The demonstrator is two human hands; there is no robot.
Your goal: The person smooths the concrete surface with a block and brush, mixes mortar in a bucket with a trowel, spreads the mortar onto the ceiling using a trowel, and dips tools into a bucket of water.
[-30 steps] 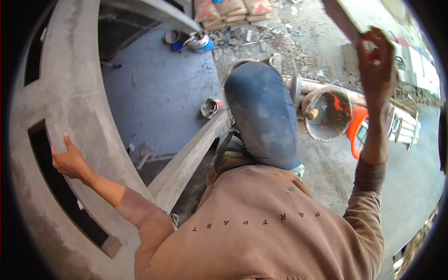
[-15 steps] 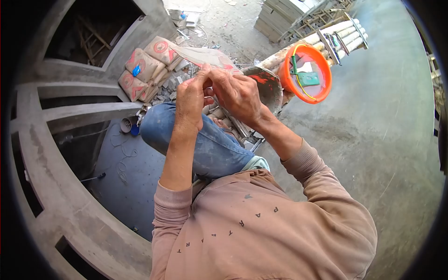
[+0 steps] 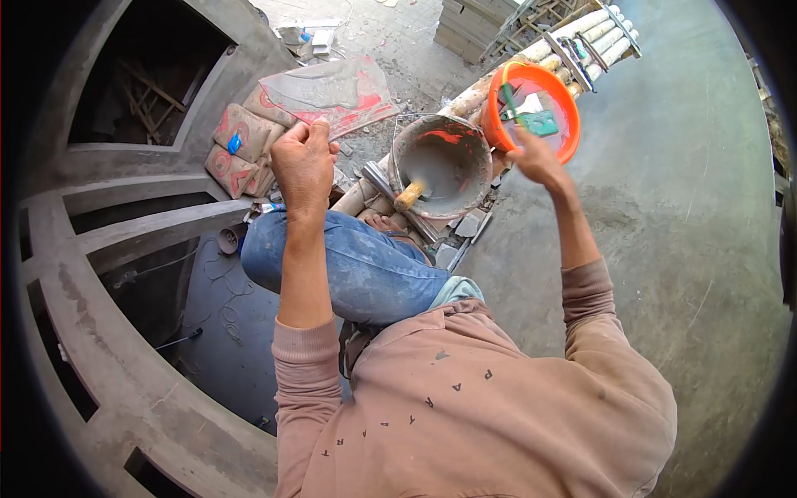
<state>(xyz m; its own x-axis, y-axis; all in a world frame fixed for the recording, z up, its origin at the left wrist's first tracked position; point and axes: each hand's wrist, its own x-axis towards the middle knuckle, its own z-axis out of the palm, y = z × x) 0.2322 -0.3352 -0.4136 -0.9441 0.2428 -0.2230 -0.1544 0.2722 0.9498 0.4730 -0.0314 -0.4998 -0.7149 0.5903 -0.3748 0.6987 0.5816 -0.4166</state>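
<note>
My left hand (image 3: pixel 305 162) is closed, pinching the near corner of a clear plastic sheet with red print (image 3: pixel 332 93). The sheet spreads out beyond my fingers, partly over paper sacks. My right hand (image 3: pixel 538 158) is at the near rim of an orange bucket (image 3: pixel 571 139), beside its yellow-and-green handle (image 3: pixel 507 90). Its fingers are blurred, so whether they touch the handle is unclear. Inside the orange bucket lie a green item (image 3: pixel 538 124) and a white piece. Between my hands stands a mortar-coated bucket (image 3: pixel 485 170) holding grey mix, with a wooden handle (image 3: pixel 408 196) sticking out.
Stacked paper sacks (image 3: pixel 242 137) stand left of the plastic sheet. Pale poles (image 3: pixel 599 33) lie behind the buckets. Rubble and broken tile (image 3: pixel 467 225) sit near my foot. A concrete ledge with openings (image 3: pixel 124 332) curves along the left, above a lower floor with cable.
My hands were together at the sheet's corner. My right hand has let go and moved right to the orange bucket. The sheet now lies flatter, and the mortar bucket is in fuller view.
</note>
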